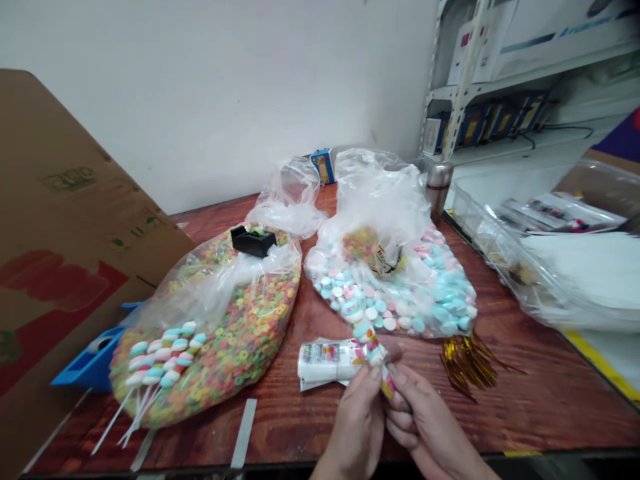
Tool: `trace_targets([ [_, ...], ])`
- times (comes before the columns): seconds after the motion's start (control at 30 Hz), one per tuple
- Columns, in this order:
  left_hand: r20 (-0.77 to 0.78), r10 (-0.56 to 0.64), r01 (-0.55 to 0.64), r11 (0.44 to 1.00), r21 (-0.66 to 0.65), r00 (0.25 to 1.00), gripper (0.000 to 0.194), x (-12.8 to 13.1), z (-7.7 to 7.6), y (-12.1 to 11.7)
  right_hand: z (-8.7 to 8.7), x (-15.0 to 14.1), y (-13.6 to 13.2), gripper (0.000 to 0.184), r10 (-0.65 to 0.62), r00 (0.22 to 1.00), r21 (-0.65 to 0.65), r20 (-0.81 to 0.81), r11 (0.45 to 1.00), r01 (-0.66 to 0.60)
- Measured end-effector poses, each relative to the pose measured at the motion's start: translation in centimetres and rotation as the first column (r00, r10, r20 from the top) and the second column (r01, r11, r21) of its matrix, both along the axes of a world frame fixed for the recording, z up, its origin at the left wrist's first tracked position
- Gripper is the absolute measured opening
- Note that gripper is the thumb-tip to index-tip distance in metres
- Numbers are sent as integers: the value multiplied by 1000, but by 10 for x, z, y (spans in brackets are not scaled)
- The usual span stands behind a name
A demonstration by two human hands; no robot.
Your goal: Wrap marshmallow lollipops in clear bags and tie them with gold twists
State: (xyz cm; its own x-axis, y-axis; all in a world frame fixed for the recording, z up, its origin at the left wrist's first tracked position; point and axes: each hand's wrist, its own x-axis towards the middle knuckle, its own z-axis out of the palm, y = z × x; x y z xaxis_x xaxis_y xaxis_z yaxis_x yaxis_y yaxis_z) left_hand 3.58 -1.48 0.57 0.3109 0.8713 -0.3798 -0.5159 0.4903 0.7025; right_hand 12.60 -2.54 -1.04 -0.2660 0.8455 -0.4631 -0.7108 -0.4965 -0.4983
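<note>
Left hand (356, 417) and right hand (423, 407): fingers pinching lower end of a printed clear wrapper of stacked pastel candies (367, 339), above red-brown wood-grain table (280, 433), near edge. Grey tape strip (244, 433) left. Beyond: clear plastic bag of pastel discs (447, 287). Back: white wall (240, 87), white perforated-metal shelving (465, 87) right.

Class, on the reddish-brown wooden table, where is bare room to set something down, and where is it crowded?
The table is bare between a grey tape strip and the left hand, and right of the shiny gold strips. Beyond that hand it is crowded: white printed wrapper stack and clear plastic bag of pastel sweets.
</note>
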Motion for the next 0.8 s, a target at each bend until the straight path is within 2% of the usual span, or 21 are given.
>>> trace_targets([
  [0.07,-36,32,-32,999,2,999,35,0,-2,1,1,2,0,40,70,998,10,-1,997,-70],
  [0.1,-79,74,-73,997,15,994,32,0,-3,3,1,3,-1,38,62,994,41,94,997,-66],
  [0.13,-127,120,-116,993,35,985,29,1,-4,4,0,3,-2,37,8,971,102,238,994,-34],
  [0.2,-216,160,-147,986,72,963,25,1,-5,8,-2,2,-5,33,-196,846,302,496,952,43],
  [0.23,-245,142,-127,989,78,959,24,1,-5,10,-3,1,-6,32,-282,794,388,539,919,63],
  [0.27,-253,109,-95,993,69,961,25,1,-3,11,-5,0,-7,32,-303,797,424,522,903,65],
  [0.3,-235,63,-54,998,44,970,26,0,-2,11,-6,-1,-7,34,-257,851,404,458,913,58],
  [0.37,-127,-32,28,999,-34,991,31,-2,1,11,-8,-2,-7,41,-52,971,307,235,952,-23],
  [0.43,-10,-86,85,991,-104,996,33,-3,0,11,-7,1,-5,47,118,989,270,90,953,-138],
  [0.53,18,-99,101,985,-137,995,22,-2,-6,15,-1,21,-5,49,164,973,309,162,928,-208],
  [0.6,-41,-59,54,990,-129,997,20,-2,-9,21,4,47,-10,41,41,932,356,361,917,-178],
  [0.63,-86,-17,7,993,-119,996,21,-2,-10,25,5,65,-14,31,-59,863,381,502,911,-159],
  [0.67,-132,33,-48,993,-106,991,25,-3,-9,30,4,84,-17,23,-263,630,452,731,878,-158],
  [0.7,-173,81,-98,991,-93,982,28,-3,-9,34,1,105,-19,20,-410,288,468,866,867,-171],
  [0.73,-206,118,-138,987,-84,971,31,-4,-8,39,-3,125,-21,20,-431,-26,420,902,890,-174],
  [0.77,-229,140,-161,984,-77,963,33,-3,-7,42,-10,144,-21,21,-401,-282,366,871,915,-171],
  [0.8,-243,147,-170,983,-74,959,33,-2,-7,45,-17,161,-20,21,-379,-356,346,854,925,-155],
])
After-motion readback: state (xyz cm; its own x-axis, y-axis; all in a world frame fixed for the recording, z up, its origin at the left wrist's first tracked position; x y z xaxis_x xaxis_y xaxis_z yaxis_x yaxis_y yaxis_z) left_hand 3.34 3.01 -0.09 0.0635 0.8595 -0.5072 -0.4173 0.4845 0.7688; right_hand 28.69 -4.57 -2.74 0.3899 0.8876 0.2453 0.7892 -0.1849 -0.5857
